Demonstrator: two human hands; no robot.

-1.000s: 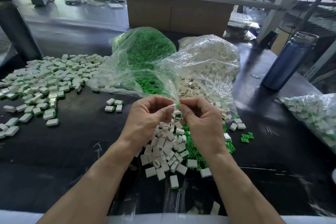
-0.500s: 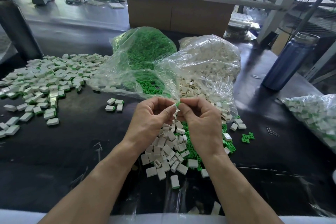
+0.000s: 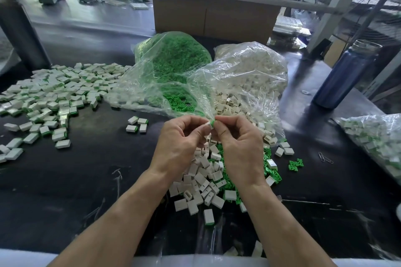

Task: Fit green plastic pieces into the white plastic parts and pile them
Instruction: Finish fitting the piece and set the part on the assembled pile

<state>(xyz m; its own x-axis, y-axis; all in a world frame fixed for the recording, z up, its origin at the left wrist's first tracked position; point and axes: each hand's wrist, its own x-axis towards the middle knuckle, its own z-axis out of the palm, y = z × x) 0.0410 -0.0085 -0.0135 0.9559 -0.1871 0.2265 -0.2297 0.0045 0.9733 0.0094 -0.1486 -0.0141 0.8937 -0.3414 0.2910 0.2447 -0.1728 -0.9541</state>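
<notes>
Centre frame above the desk (image 3: 86,180): left hand (image 3: 178,143) fingers pinch white part (image 3: 207,124), right hand (image 3: 240,143) fingers pinch green piece (image 3: 212,123), touching | upper centre: clear bag (image 3: 173,56) holds green pieces, bag beside it (image 3: 256,67) white parts | left: assembled pile (image 3: 54,93)

- left hand (image 3: 180,138) pinches a white part (image 3: 207,124), right hand (image 3: 237,136) pinches a green piece (image 3: 213,123) — the two meet end to end
- loose white parts (image 3: 201,180) and green pieces (image 3: 271,171) lie below
- finished pile (image 3: 54,93) far left — on the black table (image 3: 86,180)
</notes>
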